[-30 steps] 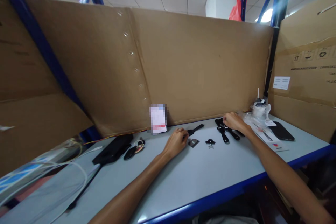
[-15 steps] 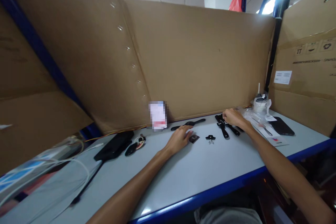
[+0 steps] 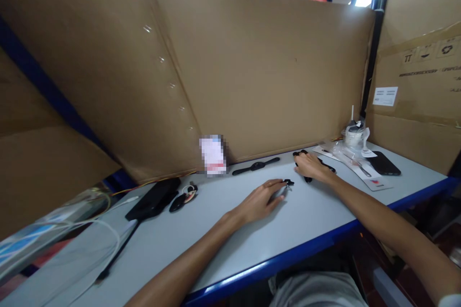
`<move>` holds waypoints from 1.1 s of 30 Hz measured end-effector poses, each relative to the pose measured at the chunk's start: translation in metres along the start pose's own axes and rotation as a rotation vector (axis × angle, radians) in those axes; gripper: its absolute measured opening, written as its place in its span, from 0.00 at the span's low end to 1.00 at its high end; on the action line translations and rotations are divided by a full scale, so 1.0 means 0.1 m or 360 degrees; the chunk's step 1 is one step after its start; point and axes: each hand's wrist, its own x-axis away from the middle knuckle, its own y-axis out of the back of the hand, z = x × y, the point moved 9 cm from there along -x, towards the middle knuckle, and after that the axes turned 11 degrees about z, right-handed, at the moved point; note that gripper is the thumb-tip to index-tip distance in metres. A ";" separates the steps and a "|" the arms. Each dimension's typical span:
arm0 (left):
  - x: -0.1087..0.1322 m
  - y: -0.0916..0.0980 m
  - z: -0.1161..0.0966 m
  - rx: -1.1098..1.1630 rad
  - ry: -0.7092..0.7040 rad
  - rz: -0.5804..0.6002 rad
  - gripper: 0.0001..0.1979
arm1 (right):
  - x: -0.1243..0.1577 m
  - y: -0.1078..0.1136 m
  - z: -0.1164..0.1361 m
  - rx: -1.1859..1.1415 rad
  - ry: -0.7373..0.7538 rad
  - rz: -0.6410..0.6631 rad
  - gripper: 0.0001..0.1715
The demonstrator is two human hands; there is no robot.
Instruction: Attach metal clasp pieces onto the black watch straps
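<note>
The small black clip [image 3: 289, 183] sits at the fingertips of your loosely open left hand [image 3: 256, 203], thumb apart, nothing gripped, while your right hand [image 3: 312, 166] curls over black-handled tools [image 3: 308, 180], its hold hidden, and beyond your left hand a watch [image 3: 257, 166] lies flat, seemingly for easy reach.

Bare left hand [image 3: 257, 202], bare right hand [image 3: 312, 167], uncovered forearms [image 3: 201, 248], creased grey clothing [image 3: 319, 292], whitish sleeve edge [image 3: 451, 300]

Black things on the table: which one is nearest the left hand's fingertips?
The small silver-pronged black piece, at the fingertips of the left hand. The long black strap lies farther back, the black handles by the right hand.
</note>
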 end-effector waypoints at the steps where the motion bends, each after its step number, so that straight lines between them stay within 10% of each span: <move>1: 0.00 0.00 -0.03 0.0009 -0.0014 -0.0021 0.20 | 0.01 -0.01 0.02 0.0002 -0.0001 -0.0001 0.18; 6: 0.03 0.20 -0.02 0.0000 0.0116 -0.0243 0.15 | 0.01 0.00 -0.01 -0.0005 -0.0051 -0.0021 0.19; 19: 0.02 0.11 -0.19 0.0144 -0.0080 -0.0028 0.19 | -0.07 -0.04 -0.10 -0.0074 -0.0075 0.0015 0.18; 33: 0.08 0.30 0.08 0.0017 0.0222 -0.0301 0.17 | -0.13 -0.02 -0.17 -0.0224 -0.0028 0.0029 0.13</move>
